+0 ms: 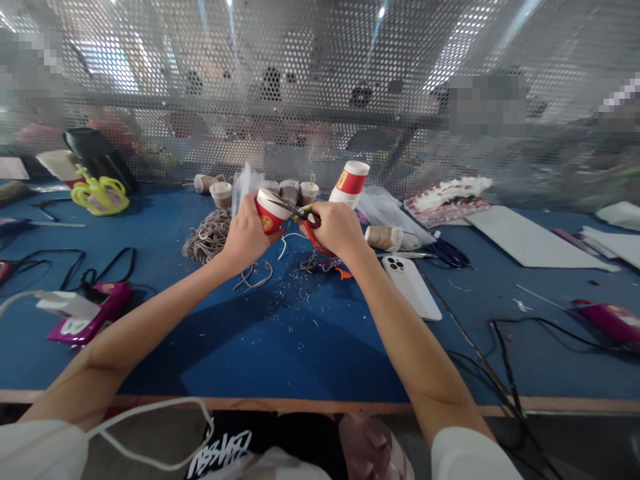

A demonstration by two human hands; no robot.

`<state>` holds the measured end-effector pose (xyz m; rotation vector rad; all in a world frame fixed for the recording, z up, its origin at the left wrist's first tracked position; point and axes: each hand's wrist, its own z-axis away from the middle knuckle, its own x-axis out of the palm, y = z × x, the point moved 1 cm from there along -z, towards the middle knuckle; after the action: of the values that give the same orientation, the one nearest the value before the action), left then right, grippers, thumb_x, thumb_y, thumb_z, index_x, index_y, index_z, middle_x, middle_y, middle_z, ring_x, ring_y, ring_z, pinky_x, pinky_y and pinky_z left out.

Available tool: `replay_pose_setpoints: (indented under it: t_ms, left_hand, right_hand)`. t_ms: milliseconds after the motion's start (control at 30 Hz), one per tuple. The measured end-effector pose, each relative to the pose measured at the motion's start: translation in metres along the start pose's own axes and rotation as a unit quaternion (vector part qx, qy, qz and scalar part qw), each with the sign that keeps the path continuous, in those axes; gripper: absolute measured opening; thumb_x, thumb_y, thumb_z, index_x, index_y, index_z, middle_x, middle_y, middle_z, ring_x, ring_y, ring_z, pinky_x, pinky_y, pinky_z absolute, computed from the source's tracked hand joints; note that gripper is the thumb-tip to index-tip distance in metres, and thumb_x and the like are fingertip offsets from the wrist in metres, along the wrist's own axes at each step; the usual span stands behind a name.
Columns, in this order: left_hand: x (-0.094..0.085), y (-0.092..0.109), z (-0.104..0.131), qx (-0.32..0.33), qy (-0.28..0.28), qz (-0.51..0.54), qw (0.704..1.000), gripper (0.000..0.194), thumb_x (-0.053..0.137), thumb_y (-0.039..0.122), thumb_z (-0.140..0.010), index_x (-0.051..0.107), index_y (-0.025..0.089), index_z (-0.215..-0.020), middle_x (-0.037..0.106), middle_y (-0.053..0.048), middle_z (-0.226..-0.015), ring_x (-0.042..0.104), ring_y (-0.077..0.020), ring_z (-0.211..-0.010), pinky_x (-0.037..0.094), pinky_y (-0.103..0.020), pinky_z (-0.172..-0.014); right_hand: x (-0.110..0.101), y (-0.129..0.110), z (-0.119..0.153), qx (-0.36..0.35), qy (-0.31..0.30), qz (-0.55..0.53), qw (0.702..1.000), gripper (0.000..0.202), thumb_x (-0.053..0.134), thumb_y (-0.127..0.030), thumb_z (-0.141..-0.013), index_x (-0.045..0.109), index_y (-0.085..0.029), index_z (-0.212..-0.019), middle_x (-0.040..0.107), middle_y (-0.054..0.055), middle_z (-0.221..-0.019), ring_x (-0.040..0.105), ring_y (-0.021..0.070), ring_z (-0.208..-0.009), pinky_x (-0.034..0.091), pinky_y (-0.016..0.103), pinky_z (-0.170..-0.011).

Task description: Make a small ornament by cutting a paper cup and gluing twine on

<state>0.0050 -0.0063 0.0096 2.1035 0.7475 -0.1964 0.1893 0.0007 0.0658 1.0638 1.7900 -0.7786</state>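
Above a blue tabletop (235, 360), your left hand (244, 235) grips a red-and-white paper cup (270, 217) while your right hand (336, 228) holds red-handled scissors with dark metal blades (303, 214) against it, near a tangled grey cord bundle (207, 237) and a white smartphone (417, 295).

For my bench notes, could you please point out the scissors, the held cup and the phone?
Scissors (293, 209), head view: on the dark blades.
Held cup (275, 221), head view: on its red band.
Phone (413, 289), head view: on its white back.
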Motion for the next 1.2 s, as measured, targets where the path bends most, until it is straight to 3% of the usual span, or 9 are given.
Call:
replay_pose_setpoints:
  t_ms: [333, 567, 967, 1200]
  left_hand:
    - [0.005, -0.006, 0.003, 0.075, 0.023, -0.103, 0.992, 0.076, 0.079, 0.026, -0.068, 0.033, 0.017, -0.128, 0.055, -0.017, -0.119, 0.057, -0.0410, -0.119, 0.047, -0.056, -0.099]
    - [0.006, -0.011, 0.005, 0.121, 0.033, -0.111, 0.986, 0.074, 0.076, 0.033, -0.073, 0.033, 0.016, -0.131, 0.056, -0.018, -0.119, 0.056, -0.0412, -0.120, 0.048, -0.057, -0.098]
    - [0.006, -0.009, 0.005, 0.137, 0.060, -0.140, 0.979, 0.070, 0.075, 0.036, -0.074, 0.035, 0.016, -0.128, 0.058, -0.016, -0.113, 0.063, -0.0376, -0.109, 0.052, -0.053, -0.093]
    - [0.007, -0.008, 0.008, 0.149, 0.049, -0.146, 0.977, 0.067, 0.069, 0.041, -0.080, 0.034, 0.012, -0.130, 0.056, -0.019, -0.115, 0.060, -0.0386, -0.114, 0.049, -0.055, -0.098]
  right_hand:
    - [0.002, -0.004, 0.001, -0.009, -0.023, 0.023, 0.999, 0.029, 0.055, -0.033, -0.086, 0.069, -0.011, -0.099, 0.073, 0.016, -0.095, 0.065, 0.0248, -0.084, 0.037, 0.033, -0.064]
    - [0.004, -0.005, 0.000, -0.009, -0.048, 0.086, 0.995, 0.030, 0.047, -0.024, -0.091, 0.067, -0.006, -0.104, 0.073, 0.022, -0.097, 0.066, 0.0270, -0.084, 0.032, 0.033, -0.061]
    - [0.008, -0.006, -0.001, -0.020, -0.039, 0.074, 0.996, 0.027, 0.045, -0.014, -0.090, 0.067, -0.003, -0.101, 0.072, 0.022, -0.096, 0.064, 0.0261, -0.086, 0.034, 0.034, -0.062]
    - [0.007, -0.010, 0.000, -0.030, -0.052, 0.064, 0.996, 0.030, 0.055, -0.030, -0.090, 0.068, -0.006, -0.102, 0.072, 0.021, -0.096, 0.064, 0.0264, -0.084, 0.034, 0.034, -0.062]
